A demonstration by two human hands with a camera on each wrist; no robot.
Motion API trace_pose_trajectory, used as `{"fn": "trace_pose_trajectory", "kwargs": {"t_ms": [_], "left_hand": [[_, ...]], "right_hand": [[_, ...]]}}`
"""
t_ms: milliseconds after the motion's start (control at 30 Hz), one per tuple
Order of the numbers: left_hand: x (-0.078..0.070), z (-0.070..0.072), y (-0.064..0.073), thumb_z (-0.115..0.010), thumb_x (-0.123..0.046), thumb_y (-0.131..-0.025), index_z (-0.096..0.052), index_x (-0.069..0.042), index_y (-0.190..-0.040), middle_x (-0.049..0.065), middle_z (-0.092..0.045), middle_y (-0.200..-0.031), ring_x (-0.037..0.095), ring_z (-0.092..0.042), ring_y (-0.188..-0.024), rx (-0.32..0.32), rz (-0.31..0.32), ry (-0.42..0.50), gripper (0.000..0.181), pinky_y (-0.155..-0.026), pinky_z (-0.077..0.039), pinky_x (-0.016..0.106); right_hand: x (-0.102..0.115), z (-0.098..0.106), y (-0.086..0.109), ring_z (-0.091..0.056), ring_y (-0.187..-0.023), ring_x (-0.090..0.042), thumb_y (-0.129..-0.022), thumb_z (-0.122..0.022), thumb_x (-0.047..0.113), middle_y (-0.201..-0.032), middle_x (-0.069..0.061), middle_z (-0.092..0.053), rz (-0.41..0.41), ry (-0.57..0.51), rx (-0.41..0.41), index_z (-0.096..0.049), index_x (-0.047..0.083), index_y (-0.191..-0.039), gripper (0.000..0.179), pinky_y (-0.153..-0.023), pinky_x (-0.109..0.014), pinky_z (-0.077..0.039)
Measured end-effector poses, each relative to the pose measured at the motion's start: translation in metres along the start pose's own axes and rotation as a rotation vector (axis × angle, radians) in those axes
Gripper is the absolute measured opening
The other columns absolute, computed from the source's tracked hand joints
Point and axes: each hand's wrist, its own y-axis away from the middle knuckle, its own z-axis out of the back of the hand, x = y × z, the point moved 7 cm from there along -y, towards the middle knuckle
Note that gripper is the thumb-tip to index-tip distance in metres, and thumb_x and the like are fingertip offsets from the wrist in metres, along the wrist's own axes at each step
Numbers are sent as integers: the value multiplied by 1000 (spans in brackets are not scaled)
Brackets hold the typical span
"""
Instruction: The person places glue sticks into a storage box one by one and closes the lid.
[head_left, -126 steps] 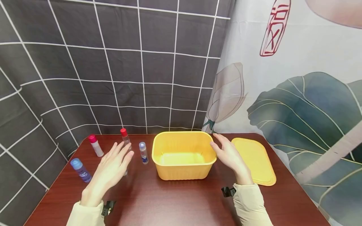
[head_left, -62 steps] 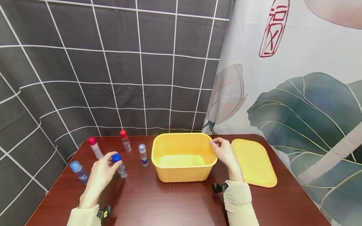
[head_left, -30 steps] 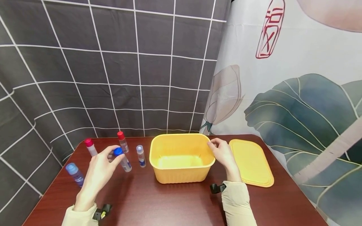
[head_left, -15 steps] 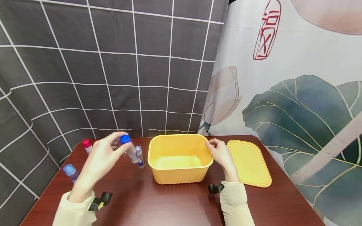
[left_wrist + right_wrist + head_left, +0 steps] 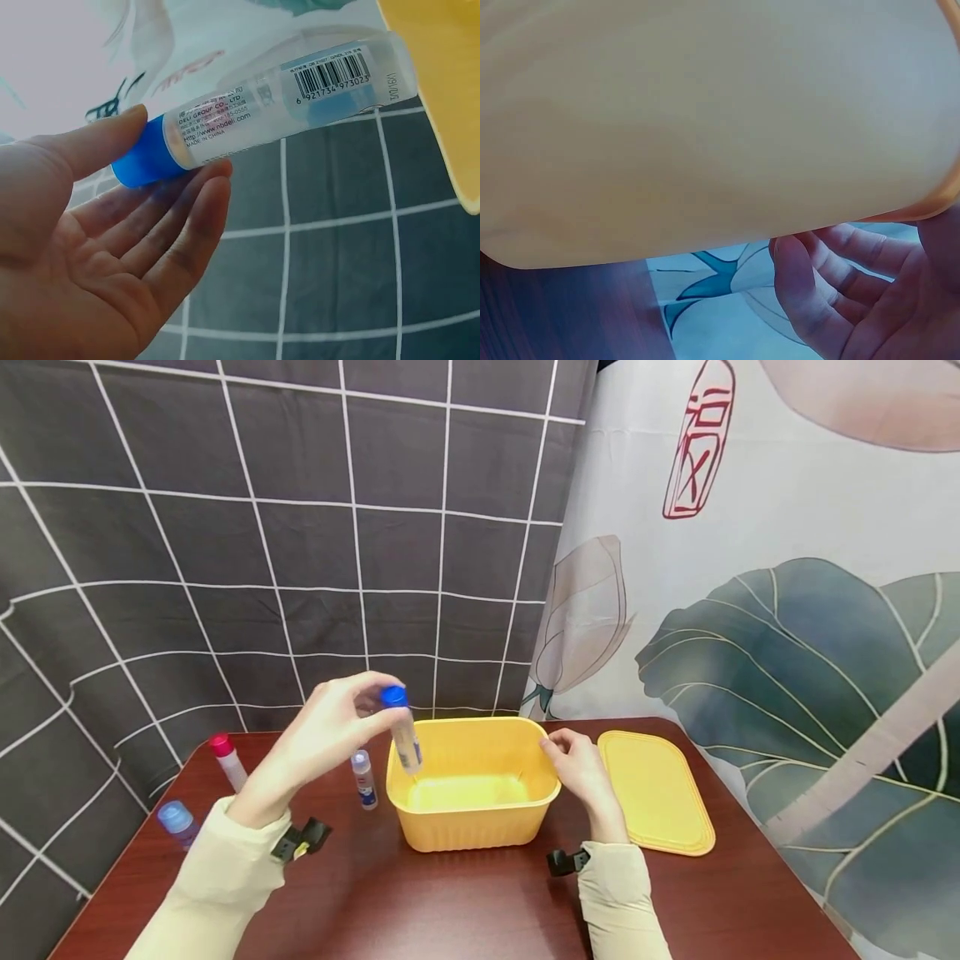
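Observation:
My left hand (image 5: 322, 735) pinches a clear glue bottle (image 5: 407, 747) by its blue cap, thumb on one side and fingers on the other. The bottle hangs tilted, its lower end over the left rim of the yellow plastic box (image 5: 472, 831). In the left wrist view the bottle's barcode and printed label (image 5: 217, 116) face the camera, with the box's yellow edge (image 5: 442, 97) beside its far end. My right hand (image 5: 583, 772) grips the box's right rim. In the right wrist view the box's wall (image 5: 705, 135) fills most of the frame, the right hand's fingers below it.
A small clear-capped bottle (image 5: 363, 783) stands left of the box. Farther left are a red-capped white bottle (image 5: 228, 764) and a blue bottle (image 5: 177, 820). A yellow lid (image 5: 656, 793) lies right of the box on the dark wooden table (image 5: 450, 906).
The left hand has taken the blue-capped glue bottle, lifted it and carried it right to the box. The right hand has closed on the box's rim. The view has shifted slightly.

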Motion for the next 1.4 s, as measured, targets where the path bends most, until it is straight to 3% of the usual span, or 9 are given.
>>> {"fn": "trace_pose_trajectory", "kwargs": {"t_ms": [300, 600, 733, 867, 1067, 1200, 1400], "left_hand": [[-10, -41, -47, -66, -39, -75, -59, -20, -100, -9, -61, -83, 4, -59, -77, 173, -103, -19, 32, -74, -47, 30], [-20, -93, -77, -68, -23, -76, -61, -14, -96, -8, -61, -80, 5, -57, -74, 266, -165, -69, 23, -70, -46, 23], [-22, -113, -88, -69, -23, -76, -62, -13, -93, -7, -61, -78, 5, -56, -71, 310, -176, -157, 22, -68, -45, 20], [-20, -134, -97, -67, -26, -77, -61, -12, -95, -6, -59, -80, 8, -54, -70, 359, -175, -265, 23, -66, -45, 19], [-7, -166, -104, -65, -28, -79, -59, -10, -97, -3, -57, -80, 10, -54, -69, 478, -143, -339, 26, -64, -46, 17], [2, -177, -107, -66, -28, -78, -59, -11, -96, -2, -56, -77, 12, -53, -66, 530, -121, -392, 26, -61, -45, 19], [4, -191, -112, -65, -27, -79, -59, -12, -94, -2, -55, -75, 12, -52, -67, 589, -153, -431, 22, -60, -43, 21]], "right_hand": [[3, 1, 1, -51, -64, -18, -85, -54, 34, -73, -2, -57, -10, 18, 4, -62, 12, -92, 24, -57, -29, -43], [2, 0, 1, -51, -64, -18, -85, -55, 34, -71, -1, -56, -6, 23, -19, -62, 13, -91, 23, -57, -29, -43], [2, -2, 2, -51, -65, -18, -85, -55, 34, -72, -1, -57, -15, 29, -7, -62, 13, -92, 24, -57, -29, -43], [1, -2, 1, -52, -65, -19, -86, -54, 34, -74, -3, -57, -18, 23, 0, -61, 12, -93, 24, -57, -29, -44], [-1, 0, 0, -51, -64, -19, -86, -53, 33, -74, -3, -57, -20, 34, -9, -61, 11, -94, 24, -56, -29, -44], [0, -2, 0, -52, -64, -19, -86, -53, 34, -75, -3, -58, -21, 28, 14, -61, 11, -94, 25, -56, -28, -44], [0, -1, -1, -52, -64, -19, -86, -53, 33, -74, -4, -57, -28, 16, 10, -61, 11, -94, 25, -56, -28, -46]]}}
